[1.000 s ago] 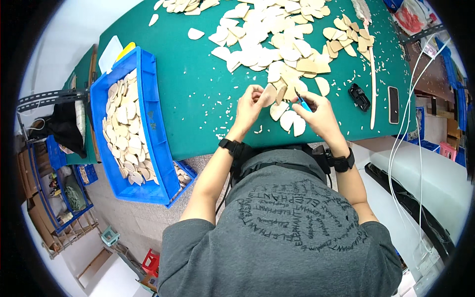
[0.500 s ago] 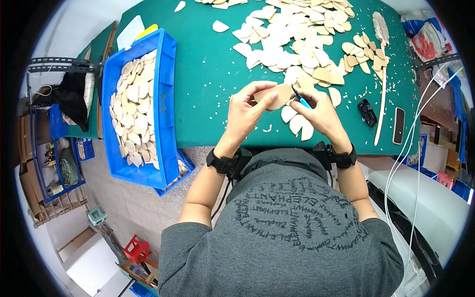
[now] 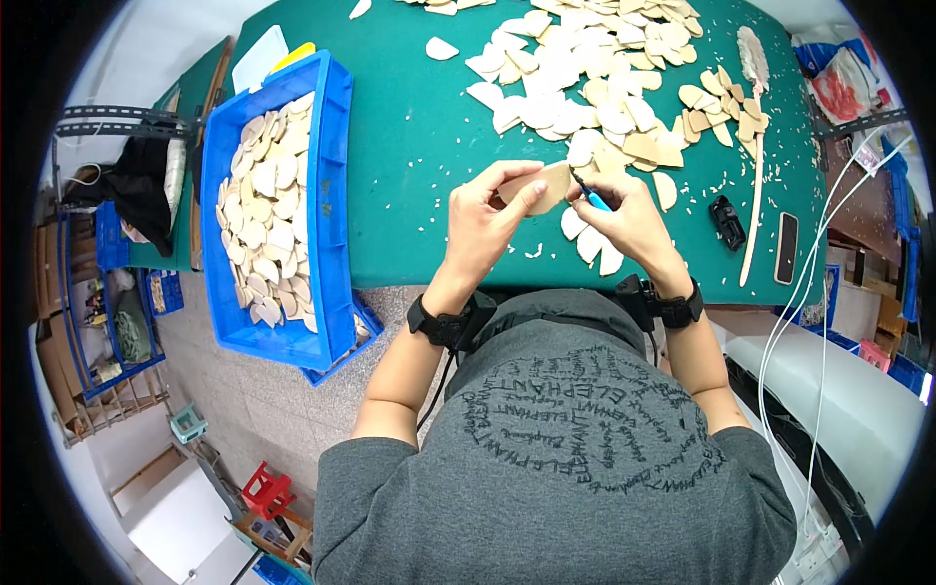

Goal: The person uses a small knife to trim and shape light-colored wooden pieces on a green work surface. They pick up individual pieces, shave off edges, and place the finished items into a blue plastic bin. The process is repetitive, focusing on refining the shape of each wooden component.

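Observation:
My left hand [image 3: 495,203] pinches a flat beige piece [image 3: 553,187] with a rounded outline, thumb on top. In my right hand [image 3: 624,213] is a small blue-handled tool [image 3: 598,201], its thin dark tip [image 3: 578,179] at the right edge of the piece. The tip's exact shape is too small to tell. Both hands are over the near part of the green table. Just below my right hand lie a few pale rounded pieces [image 3: 591,240]. Beyond both hands spreads a large heap of similar flat pieces [image 3: 575,102].
A blue crate [image 3: 331,210] full of pale pieces stands at the left. Smaller tan pieces [image 3: 726,102], a long stick with a ragged head [image 3: 753,175], a black object [image 3: 725,222] and a phone [image 3: 786,248] lie on the right. Small shavings dot the green tabletop [image 3: 400,195]. White cables [image 3: 814,249] hang at right.
The held piece is tilted slightly differently, and the tool's dark tip has shifted a little to the left along its edge. Both hands keep their grip. The view has moved slightly.

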The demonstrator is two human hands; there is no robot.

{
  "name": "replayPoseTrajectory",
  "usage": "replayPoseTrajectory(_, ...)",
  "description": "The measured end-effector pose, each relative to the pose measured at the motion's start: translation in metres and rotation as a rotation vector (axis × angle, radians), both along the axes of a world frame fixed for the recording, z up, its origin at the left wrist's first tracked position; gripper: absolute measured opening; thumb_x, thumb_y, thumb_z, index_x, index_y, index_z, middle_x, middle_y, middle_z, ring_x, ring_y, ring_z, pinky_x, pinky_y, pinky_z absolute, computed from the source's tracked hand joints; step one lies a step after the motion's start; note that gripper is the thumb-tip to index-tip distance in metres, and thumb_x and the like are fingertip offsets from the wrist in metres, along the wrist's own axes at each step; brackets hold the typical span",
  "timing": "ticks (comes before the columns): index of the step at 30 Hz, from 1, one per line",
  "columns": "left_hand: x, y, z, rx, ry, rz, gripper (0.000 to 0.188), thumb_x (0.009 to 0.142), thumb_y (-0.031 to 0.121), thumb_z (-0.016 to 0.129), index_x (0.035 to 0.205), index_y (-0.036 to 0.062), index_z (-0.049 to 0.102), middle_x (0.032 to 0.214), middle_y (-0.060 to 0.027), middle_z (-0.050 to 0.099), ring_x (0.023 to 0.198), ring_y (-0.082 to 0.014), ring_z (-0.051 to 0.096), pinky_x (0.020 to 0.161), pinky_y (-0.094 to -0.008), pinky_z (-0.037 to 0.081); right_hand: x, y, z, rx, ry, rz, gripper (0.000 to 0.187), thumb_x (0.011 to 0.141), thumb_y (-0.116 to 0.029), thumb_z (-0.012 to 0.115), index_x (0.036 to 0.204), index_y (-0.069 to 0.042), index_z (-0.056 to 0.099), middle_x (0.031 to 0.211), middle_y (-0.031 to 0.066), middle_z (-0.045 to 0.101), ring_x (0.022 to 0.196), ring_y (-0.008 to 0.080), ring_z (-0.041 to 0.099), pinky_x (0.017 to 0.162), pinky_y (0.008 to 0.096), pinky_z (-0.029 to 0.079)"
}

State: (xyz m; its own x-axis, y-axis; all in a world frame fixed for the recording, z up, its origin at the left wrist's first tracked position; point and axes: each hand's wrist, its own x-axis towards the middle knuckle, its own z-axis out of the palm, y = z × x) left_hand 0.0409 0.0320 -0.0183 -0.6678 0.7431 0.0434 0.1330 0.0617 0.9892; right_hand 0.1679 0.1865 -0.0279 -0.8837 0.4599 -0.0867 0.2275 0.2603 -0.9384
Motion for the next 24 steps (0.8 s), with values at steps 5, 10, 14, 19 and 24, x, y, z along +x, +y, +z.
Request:
replayPoseTrajectory(5, -0.007, -0.014, 0.000, 0.005, -0.092, 0.017, 0.024, 0.086, 0.011, 0.068, 0.106, -0.0011, 0.064, 0.099, -0.0073, 0.066, 0.086, -0.0101, 0.061, 0.071, -0.0219, 0.051, -0.009, -0.011, 0.002, -0.019, -0.005, 0.013, 0.017, 0.077, -0.014, 0.063, 0.087, -0.001, 0.067, 0.063, -0.0006, 0.056, 0.058, 0.0050, 0.048, 0.053, 0.0229, 0.038)
replayPoseTrajectory(10, -0.026, -0.039, 0.001, 0.070, -0.152, 0.175, 0.020, 0.086, 0.011, 0.067, 0.102, -0.0006, 0.066, 0.096, -0.0057, 0.065, 0.085, -0.0088, 0.059, 0.069, -0.0227, 0.050, -0.015, -0.016, 0.010, -0.146, -0.019, -0.059, 0.013, 0.081, -0.013, 0.064, 0.088, -0.002, 0.066, 0.068, -0.0037, 0.056, 0.060, 0.0019, 0.045, 0.053, 0.0187, 0.035)
replayPoseTrajectory(14, -0.110, -0.107, -0.003, 0.057, 0.106, 0.795, 0.029, 0.089, 0.011, 0.061, 0.115, -0.0021, 0.057, 0.109, -0.0107, 0.061, 0.094, -0.0158, 0.059, 0.085, -0.0296, 0.048, 0.001, -0.002, 0.005, -0.182, -0.007, -0.162, 0.014, 0.082, -0.012, 0.065, 0.091, -0.001, 0.066, 0.072, -0.0048, 0.056, 0.062, 0.0016, 0.045, 0.054, 0.0179, 0.035)
replayPoseTrajectory(19, -0.131, -0.098, -0.033, -0.131, 0.489, 0.951, 0.050, 0.084, 0.026, 0.068, 0.122, -0.0018, 0.051, 0.116, -0.0152, 0.055, 0.109, -0.0251, 0.049, 0.090, -0.0361, 0.041, 0.023, 0.010, 0.007, -0.216, 0.003, -0.264, 0.015, 0.083, -0.011, 0.064, 0.094, 0.000, 0.065, 0.074, -0.0031, 0.058, 0.061, 0.0016, 0.045, 0.053, 0.0177, 0.035)
replayPoseTrajectory(24, -0.014, 0.024, -0.093, -0.256, 0.727, -0.108, 0.021, 0.078, 0.022, 0.070, 0.096, 0.0125, 0.065, 0.098, -0.0078, 0.056, 0.094, -0.0253, 0.052, 0.077, -0.0351, 0.047, 0.038, 0.014, 0.011, -0.211, -0.035, -0.319, 0.015, 0.083, -0.011, 0.065, 0.094, 0.000, 0.065, 0.073, -0.0042, 0.057, 0.060, 0.0011, 0.045, 0.052, 0.0177, 0.034)
